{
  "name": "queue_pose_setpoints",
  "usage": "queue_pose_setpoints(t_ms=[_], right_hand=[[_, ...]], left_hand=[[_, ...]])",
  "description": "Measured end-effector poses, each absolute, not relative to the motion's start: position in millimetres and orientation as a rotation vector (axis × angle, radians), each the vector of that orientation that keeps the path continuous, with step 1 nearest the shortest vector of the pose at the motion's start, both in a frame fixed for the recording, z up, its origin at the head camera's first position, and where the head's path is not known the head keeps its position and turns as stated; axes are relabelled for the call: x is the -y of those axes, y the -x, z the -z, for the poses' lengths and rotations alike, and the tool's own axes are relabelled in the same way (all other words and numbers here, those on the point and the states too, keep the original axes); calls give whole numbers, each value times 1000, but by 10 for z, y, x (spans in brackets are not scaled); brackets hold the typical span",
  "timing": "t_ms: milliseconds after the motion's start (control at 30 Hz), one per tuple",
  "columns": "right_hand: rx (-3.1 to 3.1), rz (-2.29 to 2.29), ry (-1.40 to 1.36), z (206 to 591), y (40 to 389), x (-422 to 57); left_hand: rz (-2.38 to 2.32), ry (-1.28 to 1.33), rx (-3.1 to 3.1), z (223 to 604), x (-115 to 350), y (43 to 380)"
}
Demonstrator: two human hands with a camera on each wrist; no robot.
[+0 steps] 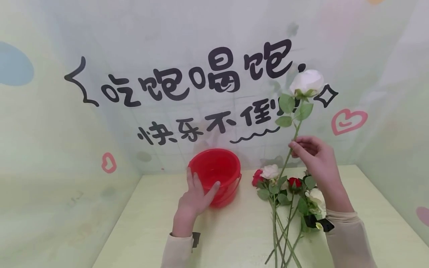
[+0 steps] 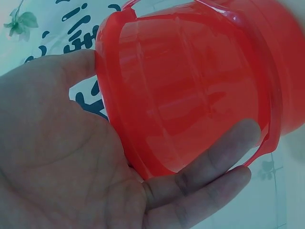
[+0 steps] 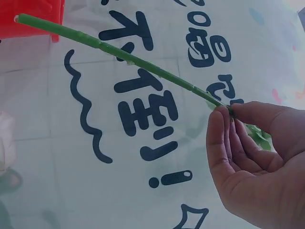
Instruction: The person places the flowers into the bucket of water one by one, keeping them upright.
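My right hand (image 1: 316, 156) pinches the green stem of a white rose (image 1: 306, 82) between thumb and fingertips. The rose stands tilted, bloom uppermost, above the other flowers. In the right wrist view its bare lower stem (image 3: 143, 64) runs out from the fingertips toward the bucket's side of the view. A red bucket (image 1: 229, 188) stands upright at the back of the table, and its visible inside holds nothing. My left hand (image 1: 194, 203) rests on the bucket's near left side. In the left wrist view its straight fingers (image 2: 205, 162) lie along the outer wall, with the thumb at the rim.
Right of the bucket, several cut roses lie on the pale table (image 1: 151, 219): a pale rose (image 1: 270, 171), a red rose (image 1: 294, 182) and a cream flower (image 1: 316, 201) among them. Their stems cross toward the front. A printed backdrop (image 1: 201, 37) rises behind the table.
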State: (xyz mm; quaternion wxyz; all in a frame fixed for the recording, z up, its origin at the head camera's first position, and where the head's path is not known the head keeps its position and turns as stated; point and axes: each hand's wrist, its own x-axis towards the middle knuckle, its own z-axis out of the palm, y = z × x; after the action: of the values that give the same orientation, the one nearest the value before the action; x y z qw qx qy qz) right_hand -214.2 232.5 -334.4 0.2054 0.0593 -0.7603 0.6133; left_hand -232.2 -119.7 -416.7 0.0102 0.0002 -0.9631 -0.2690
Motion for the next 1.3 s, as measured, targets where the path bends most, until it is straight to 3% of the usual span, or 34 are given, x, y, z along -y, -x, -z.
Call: queue_pose_setpoints(t_ms=[500, 1300], right_hand=[[1581, -1925, -365, 2922, 2535, -1880], [1912, -1977, -338, 3516, 3001, -1299]], left_hand=[[856, -11, 2996, 4160, 1194, 2312], [896, -3, 2983, 4141, 1186, 2273]])
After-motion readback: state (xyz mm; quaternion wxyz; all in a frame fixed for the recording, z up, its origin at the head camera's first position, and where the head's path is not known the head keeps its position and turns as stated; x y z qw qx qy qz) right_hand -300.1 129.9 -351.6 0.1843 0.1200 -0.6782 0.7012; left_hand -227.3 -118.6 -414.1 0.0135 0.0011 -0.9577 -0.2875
